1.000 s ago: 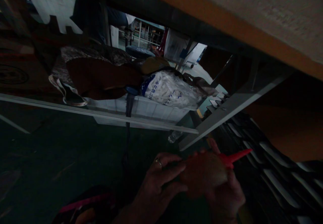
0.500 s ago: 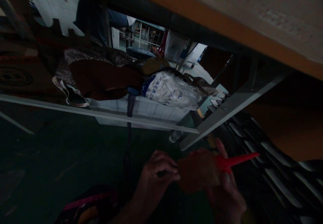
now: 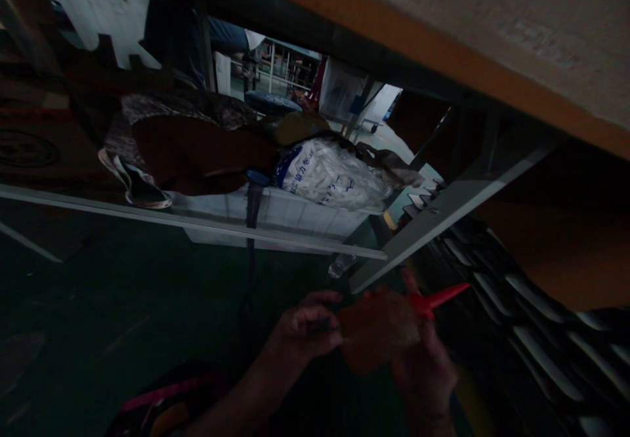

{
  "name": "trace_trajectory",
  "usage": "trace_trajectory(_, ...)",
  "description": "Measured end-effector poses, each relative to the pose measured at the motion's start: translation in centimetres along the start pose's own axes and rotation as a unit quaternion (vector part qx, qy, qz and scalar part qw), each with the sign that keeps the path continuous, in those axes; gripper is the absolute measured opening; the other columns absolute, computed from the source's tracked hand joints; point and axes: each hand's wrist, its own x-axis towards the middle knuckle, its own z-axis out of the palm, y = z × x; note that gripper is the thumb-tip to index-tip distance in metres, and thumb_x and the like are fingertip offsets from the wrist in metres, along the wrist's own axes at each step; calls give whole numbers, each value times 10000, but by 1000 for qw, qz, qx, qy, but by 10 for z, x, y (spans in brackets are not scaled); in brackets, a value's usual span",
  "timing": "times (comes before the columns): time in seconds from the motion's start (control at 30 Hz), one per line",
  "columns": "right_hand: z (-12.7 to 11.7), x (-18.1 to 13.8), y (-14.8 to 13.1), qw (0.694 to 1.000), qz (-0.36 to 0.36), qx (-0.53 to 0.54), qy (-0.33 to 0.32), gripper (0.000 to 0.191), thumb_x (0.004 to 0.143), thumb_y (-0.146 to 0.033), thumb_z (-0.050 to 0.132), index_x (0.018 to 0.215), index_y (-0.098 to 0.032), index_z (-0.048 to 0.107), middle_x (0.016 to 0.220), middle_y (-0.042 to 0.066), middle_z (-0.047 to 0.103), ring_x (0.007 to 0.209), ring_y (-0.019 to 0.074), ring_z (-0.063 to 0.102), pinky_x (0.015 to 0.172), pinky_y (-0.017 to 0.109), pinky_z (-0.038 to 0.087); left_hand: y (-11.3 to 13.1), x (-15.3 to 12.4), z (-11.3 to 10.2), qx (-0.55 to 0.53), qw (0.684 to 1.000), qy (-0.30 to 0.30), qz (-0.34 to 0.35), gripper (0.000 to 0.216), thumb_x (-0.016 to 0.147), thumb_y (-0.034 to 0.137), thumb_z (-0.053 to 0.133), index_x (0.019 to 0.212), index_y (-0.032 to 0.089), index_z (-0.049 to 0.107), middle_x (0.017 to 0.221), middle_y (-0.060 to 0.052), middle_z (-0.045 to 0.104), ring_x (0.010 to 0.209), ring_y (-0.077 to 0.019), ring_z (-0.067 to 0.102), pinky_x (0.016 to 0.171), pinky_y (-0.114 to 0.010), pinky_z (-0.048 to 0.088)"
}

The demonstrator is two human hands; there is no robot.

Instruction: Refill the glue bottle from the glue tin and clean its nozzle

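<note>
Under a table it is dark. My left hand (image 3: pixel 305 329) and my right hand (image 3: pixel 423 371) meet low in the middle, both closed on a reddish-brown fuzzy lump (image 3: pixel 377 329). A red pointed plastic piece (image 3: pixel 440 298) sticks out to the right from the lump, above my right hand. My left fingers curl against the lump's left side. My right hand wraps it from below and the right.
A grey metal frame bar (image 3: pixel 443 214) slants just above my hands, and a horizontal bar (image 3: pixel 197 222) runs left. Behind stands a white crate (image 3: pixel 295 217) with a white printed bag (image 3: pixel 335 174). Stacked dark ribbed trays (image 3: pixel 522 319) lie at the right. The orange-edged tabletop (image 3: pixel 443 43) hangs overhead.
Both hands with the lump shifted slightly left and up from half a second ago. The red point now reaches less far to the right. My left fingers have curled in tighter.
</note>
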Motion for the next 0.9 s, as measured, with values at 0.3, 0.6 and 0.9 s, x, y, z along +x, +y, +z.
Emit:
trace_trajectory(0.3,-23,22,2,991,-32,23,125,310,791,-409,594,1052,-248,635,1069,49,630,1026,249,566,975,488,355,19,3,-10,-129,986,100,45,114,712,259,692,777,167,673,1211,-98,570,1047,-269,563,902,-375,394)
trace_trajectory(0.6,3,9,5,999,8,19,41,343,810,-458,590,1112,-297,594,1113,65,611,1080,303,532,985,588,290,3,15,-10,-281,955,73,-62,619,816,612,398,1325,266,337,1427,-105,338,1274,-292,360,984,-483,310)
trace_trajectory(0.9,14,-4,25,997,33,-28,-58,557,831,-448,606,1323,-362,361,1308,56,466,1231,273,389,1008,515,319,-19,9,4,-258,956,-44,-131,666,642,447,734,1211,213,479,1350,-114,456,1155,-344,499,800,-397,493)
